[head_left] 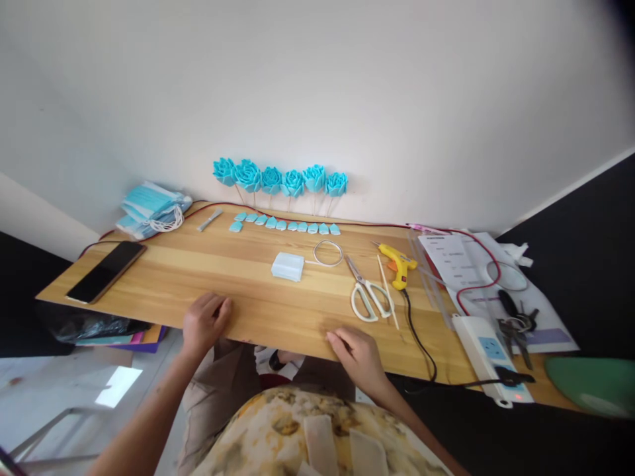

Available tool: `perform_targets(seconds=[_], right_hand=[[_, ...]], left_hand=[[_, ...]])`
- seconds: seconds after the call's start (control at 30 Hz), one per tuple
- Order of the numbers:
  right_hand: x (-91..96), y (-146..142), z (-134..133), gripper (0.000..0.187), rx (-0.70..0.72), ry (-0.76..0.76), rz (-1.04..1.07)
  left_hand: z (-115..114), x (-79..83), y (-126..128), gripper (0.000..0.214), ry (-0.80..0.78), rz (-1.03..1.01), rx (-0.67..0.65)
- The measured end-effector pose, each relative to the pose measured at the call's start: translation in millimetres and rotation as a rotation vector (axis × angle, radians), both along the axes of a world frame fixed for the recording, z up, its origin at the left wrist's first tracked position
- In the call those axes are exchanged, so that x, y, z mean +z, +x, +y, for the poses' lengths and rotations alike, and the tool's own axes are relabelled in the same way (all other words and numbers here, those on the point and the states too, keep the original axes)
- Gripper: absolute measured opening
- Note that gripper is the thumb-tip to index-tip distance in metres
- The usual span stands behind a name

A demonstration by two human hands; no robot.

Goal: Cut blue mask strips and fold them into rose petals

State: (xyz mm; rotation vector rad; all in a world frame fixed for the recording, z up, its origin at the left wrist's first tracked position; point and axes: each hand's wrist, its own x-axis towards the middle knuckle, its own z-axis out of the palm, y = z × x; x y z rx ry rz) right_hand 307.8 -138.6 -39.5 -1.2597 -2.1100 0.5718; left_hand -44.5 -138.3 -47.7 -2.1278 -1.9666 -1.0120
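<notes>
1. My left grip [206, 320] lies flat on the near edge of the table [198, 277], fingers loosely apart and closed on nothing
2. My right grip [357, 350] rests on the same edge further to the right, also spread flat and empty
3. Beyond the gap between them, near the middle of the table, sits a folded pale-blue mask [288, 266], well clear of both grips; a white elastic loop [328, 253] lies just beside it on its right
4. The white-handled scissors [368, 295] lie beyond my right grip, near it but not touching, blades pointing away from me, with a thin stick [387, 291] alongside
5. The yellow glue gun [398, 261] lies just past the stick
6. A row of small blue petals [285, 223] runs along the far side, and blue paper roses [280, 178] lean against the wall behind it
7. At far left lie a stack of masks [149, 208] and a dark phone [106, 271]; at far right, a power strip [489, 350] and keys [516, 320]
</notes>
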Motion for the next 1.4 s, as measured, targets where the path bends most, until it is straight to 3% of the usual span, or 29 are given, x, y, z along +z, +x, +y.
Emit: perform_targets(seconds=[0.17,0.43,0.97,1.4], right_hand=[[-2.8,-6,-2,0.038,-0.027,0.084,-0.122],[-3.9,-12,-1,0.041,-0.154,0.022,-0.129],[-8.3,-38,-6,0.048,-0.52,0.015,-0.095],[-19.6,-42,-6,0.045,-0.6,0.156,-0.205]], left_hand=[[2,-3.2,-3,0.032,0.007,0.056,-0.002],[4,-3.0,-3,0.037,0.02,0.041,-0.012],[2,0.0,-8,0.039,0.033,0.026,-0.268],[1,-0.4,-15,0.031,0.047,-0.167,-0.428]])
